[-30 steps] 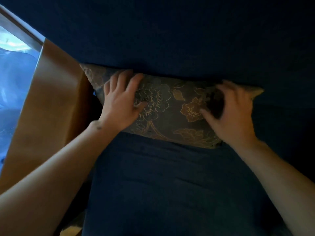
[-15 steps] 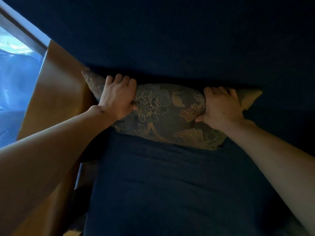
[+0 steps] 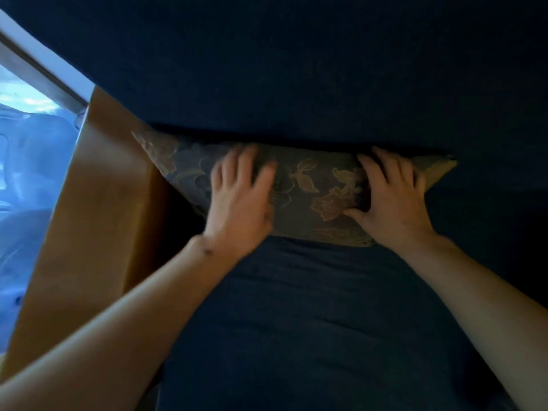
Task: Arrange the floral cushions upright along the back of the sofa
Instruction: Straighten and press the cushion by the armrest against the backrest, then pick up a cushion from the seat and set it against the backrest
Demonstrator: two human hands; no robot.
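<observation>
One floral cushion (image 3: 308,185), grey-brown with gold flowers, stands against the dark blue sofa back (image 3: 296,69), its lower edge on the seat (image 3: 311,321). Its left corner reaches the tan side panel. My left hand (image 3: 240,200) lies flat on the cushion's left half with fingers spread; it is motion-blurred. My right hand (image 3: 391,200) presses on the right half, fingers apart and thumb dug into the fabric. Neither hand is closed around the cushion. No other cushion is in view.
A tan, smooth side panel (image 3: 98,203) borders the sofa on the left. Beyond it is a bright window (image 3: 26,143) with a pale frame. The scene is dim.
Both hands have let go of the cushion's top edge and slid down onto its face, fingers now spread. The cushion stays against the sofa back.
</observation>
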